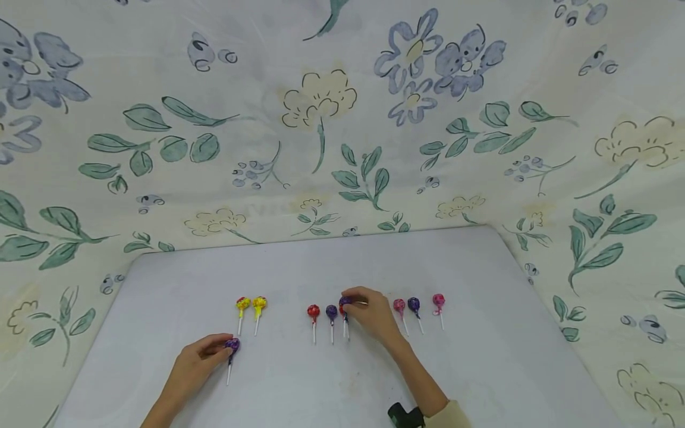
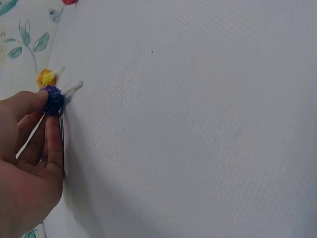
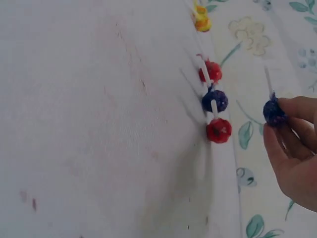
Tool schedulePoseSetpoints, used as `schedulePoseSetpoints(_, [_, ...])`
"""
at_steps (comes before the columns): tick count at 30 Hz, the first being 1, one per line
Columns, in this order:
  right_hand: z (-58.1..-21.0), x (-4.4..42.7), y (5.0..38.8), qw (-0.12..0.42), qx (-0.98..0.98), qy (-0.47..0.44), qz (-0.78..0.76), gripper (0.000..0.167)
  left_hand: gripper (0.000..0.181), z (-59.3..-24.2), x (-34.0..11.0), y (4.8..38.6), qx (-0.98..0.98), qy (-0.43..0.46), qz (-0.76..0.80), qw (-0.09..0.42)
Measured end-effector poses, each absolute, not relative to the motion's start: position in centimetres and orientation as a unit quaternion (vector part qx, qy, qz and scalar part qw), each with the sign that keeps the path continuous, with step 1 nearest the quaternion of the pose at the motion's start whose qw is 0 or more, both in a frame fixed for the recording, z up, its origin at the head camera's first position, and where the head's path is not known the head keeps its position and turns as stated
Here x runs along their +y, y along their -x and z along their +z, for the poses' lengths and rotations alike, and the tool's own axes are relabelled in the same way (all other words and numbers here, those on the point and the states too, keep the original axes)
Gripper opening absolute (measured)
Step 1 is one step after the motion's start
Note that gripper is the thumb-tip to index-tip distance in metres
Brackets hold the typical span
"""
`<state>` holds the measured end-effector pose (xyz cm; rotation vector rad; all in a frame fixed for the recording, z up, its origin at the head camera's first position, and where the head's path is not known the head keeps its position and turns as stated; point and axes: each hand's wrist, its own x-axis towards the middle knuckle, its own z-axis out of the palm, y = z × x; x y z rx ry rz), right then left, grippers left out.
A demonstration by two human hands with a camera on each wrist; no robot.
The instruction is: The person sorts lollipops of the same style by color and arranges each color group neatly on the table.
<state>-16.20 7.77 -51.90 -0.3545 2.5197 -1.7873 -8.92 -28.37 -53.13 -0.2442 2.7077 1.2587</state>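
By the left hand [image 1: 195,362], a purple lollipop [image 1: 232,344] is pinched between thumb and fingers, toward the left edge of the white table [image 1: 299,386]; its head is just beside the stick end of a yellow lollipop [image 1: 243,303], and its stick is pointed away from the far edge. Whether it touches the table cannot be told. By the right hand [image 1: 373,315], a second purple lollipop [image 3: 274,113] is pinched at its head, raised above the table near a red lollipop [image 3: 218,130], which lies in the middle row.

For good handling, both heads should be gripped lightly but surely, because a round head could easily turn in the fingertips. Any sideways movement by the right hand should be made only with the candy lifted well clear; otherwise the red one could be rolled. The sticks should preferably be kept parallel with their neighbours.
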Motion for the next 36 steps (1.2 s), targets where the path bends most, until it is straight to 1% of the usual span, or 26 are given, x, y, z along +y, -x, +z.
schedulePoseSetpoints(7, [-50.9,5.3,15.2,0.043,0.812,0.123,-0.569,0.023,0.036,-53.2,-28.3,8.8,0.9,0.087,0.42,0.075])
schedulePoseSetpoints(13, [-50.8,2.8,14.6,0.05,0.791,0.134,-0.594,0.021,0.036,-53.1,-28.3,8.7,0.9,0.085,0.421,0.074])
schedulePoseSetpoints(18, [-51.2,0.7,14.0,0.052,0.777,0.139,-0.611,0.019,0.036,-53.2,-28.2,8.6,0.899,0.088,0.423,0.076])
schedulePoseSetpoints(31, [-52.1,-3.6,12.7,0.051,0.786,0.14,-0.6,0.018,0.035,-53.4,-27.8,8.4,0.894,0.102,0.428,0.08])
schedulePoseSetpoints(36, [-52.7,-5.0,12.4,0.061,0.786,0.139,-0.6,0.018,0.035,-53.4,-27.7,8.4,0.896,0.105,0.424,0.081])
